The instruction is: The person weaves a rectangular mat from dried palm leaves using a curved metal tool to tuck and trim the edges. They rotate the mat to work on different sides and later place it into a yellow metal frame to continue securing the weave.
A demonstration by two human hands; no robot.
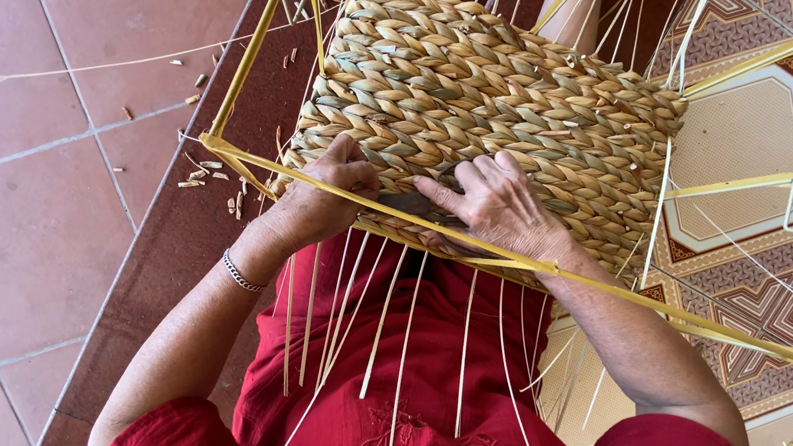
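Head view, woven panel: a panel of plaited straw-coloured fibre [481, 91] is stretched over a yellow frame [385, 212] and lies across the person's lap, its long axis running from near left to far right.
Head view, loose strands: thin pale strands [386, 340] hang from the panel's near edge down over the red garment [381, 427].
Head view, left hand: the left hand [328, 196] rests on the panel's near left corner, fingers curled and pinching the weave at the edge, just above the near frame bar.
Head view, right hand: the right hand [495, 206] lies flat on the panel just right of the left hand, fingers spread and pointing left, fingertips pressing into a dark gap in the weave; it grips nothing that I can see.
Head view, key relation: the unfinished gap sits between the two hands, touching the right fingertips and just beside the left thumb; both hands are about equally near to it.
Head view, wrist: a thin metal bracelet [241, 270] circles the left wrist.
Head view, floor: reddish tiles [21, 199] with fibre scraps [204, 171] lie to the left, a patterned tile floor [759, 138] to the right.
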